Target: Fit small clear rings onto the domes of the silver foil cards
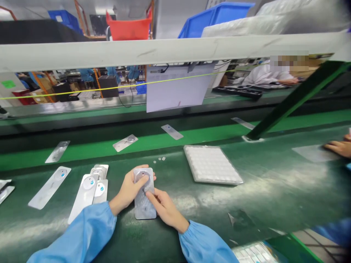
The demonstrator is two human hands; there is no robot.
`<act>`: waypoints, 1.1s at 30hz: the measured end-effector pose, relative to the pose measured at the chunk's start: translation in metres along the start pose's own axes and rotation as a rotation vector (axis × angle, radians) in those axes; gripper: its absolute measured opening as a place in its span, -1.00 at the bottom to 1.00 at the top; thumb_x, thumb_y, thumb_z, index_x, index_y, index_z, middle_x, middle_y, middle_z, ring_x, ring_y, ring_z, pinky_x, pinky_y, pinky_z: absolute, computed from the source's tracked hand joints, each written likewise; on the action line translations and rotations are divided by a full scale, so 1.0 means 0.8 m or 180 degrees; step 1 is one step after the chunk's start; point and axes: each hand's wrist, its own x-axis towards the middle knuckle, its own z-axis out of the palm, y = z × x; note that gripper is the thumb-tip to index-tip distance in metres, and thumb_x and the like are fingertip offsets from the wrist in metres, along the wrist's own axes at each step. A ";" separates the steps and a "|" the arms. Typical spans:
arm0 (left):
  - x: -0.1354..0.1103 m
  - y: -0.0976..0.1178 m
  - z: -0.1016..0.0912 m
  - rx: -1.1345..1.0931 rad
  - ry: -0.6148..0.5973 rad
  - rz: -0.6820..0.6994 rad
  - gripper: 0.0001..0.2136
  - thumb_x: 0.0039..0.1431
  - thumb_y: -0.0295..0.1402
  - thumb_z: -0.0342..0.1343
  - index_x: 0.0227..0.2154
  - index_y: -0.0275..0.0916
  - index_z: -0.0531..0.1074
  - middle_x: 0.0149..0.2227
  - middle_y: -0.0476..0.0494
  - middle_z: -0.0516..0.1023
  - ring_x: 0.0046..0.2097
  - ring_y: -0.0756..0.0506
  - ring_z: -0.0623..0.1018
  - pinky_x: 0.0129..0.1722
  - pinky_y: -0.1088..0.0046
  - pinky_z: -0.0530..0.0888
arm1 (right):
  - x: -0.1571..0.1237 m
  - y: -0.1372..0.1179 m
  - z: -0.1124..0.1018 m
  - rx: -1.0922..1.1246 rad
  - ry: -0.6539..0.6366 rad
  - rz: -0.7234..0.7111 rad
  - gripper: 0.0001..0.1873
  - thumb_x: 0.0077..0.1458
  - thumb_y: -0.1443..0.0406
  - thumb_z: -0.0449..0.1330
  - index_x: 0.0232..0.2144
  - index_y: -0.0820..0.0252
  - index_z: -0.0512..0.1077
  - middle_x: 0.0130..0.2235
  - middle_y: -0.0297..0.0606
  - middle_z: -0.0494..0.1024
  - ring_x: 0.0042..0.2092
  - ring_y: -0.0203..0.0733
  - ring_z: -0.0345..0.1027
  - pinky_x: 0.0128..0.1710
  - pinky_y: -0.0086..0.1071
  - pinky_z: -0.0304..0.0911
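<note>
A flat silver-grey plate with rounded corners and a round recess near its top is held above the green bench. My left hand grips its upper left side, fingers behind and thumb over the recess. The thumb and fingers of my right hand are closed at the plate's right edge, below the recess; whether they also pinch something small is hidden. Left of my hands, similar plates lie in an overlapping pile, some with blue marks on their round parts. Another such plate lies farther left.
A white gridded tray lies right of my hands, with several small clear rings nearby. More plates rest on a green strip behind. A green post slants at right. Another person's hand is at the right edge.
</note>
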 end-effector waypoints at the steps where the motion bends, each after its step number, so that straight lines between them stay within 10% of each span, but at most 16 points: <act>1: -0.021 -0.005 0.003 -0.0462 0.0009 -0.0145 -0.38 0.10 -0.11 0.33 0.17 -0.26 0.35 -0.08 -0.32 0.64 -0.11 -0.24 0.65 -0.04 0.19 0.53 | -0.006 0.000 0.002 -0.0042 -0.0087 0.0061 -0.47 0.27 -0.11 0.13 -0.41 0.23 0.47 -0.51 -0.38 0.40 -0.49 -0.31 0.20 -0.50 -0.45 0.14; 7: -0.070 -0.017 -0.001 -0.0297 0.0483 -0.0585 -0.57 0.01 -0.33 0.34 -0.03 -0.29 0.46 -0.20 -0.21 0.65 -0.18 -0.16 0.64 -0.14 0.34 0.52 | -0.034 -0.006 0.016 -0.0842 0.1157 -0.0456 -0.63 0.39 0.06 0.05 -0.09 0.19 0.51 -0.31 -0.19 0.54 -0.38 -0.20 0.42 -0.44 -0.39 0.35; 18: -0.074 -0.023 0.001 -0.0044 0.0129 -0.0346 -0.51 0.10 -0.43 0.23 0.12 -0.31 0.38 -0.17 -0.18 0.60 -0.22 -0.07 0.56 -0.20 0.44 0.46 | -0.037 0.001 0.021 -0.2455 0.0770 -0.1326 -0.68 0.38 0.38 0.06 0.05 0.06 0.51 -0.13 -0.15 0.55 -0.14 -0.14 0.52 -0.17 -0.34 0.48; 27: -0.079 -0.026 0.004 -0.0234 -0.0032 -0.0386 -0.45 0.09 -0.42 0.27 0.17 -0.30 0.34 -0.24 -0.12 0.57 -0.29 -0.02 0.51 -0.27 0.47 0.44 | -0.030 -0.011 0.023 -0.2578 0.0673 -0.0869 -0.80 0.39 0.27 0.04 -0.17 0.13 0.47 -0.24 -0.18 0.52 -0.29 -0.17 0.47 -0.28 -0.35 0.41; 33: -0.076 -0.029 -0.001 -0.0293 0.0062 -0.0617 -0.31 0.04 -0.43 0.31 0.27 -0.30 0.27 -0.28 -0.06 0.57 -0.32 -0.01 0.51 -0.31 0.50 0.42 | -0.022 -0.017 0.018 -0.1088 0.0779 -0.0085 -0.68 0.32 0.05 0.14 -0.30 0.17 0.45 -0.38 -0.26 0.47 -0.44 -0.24 0.33 -0.52 -0.43 0.24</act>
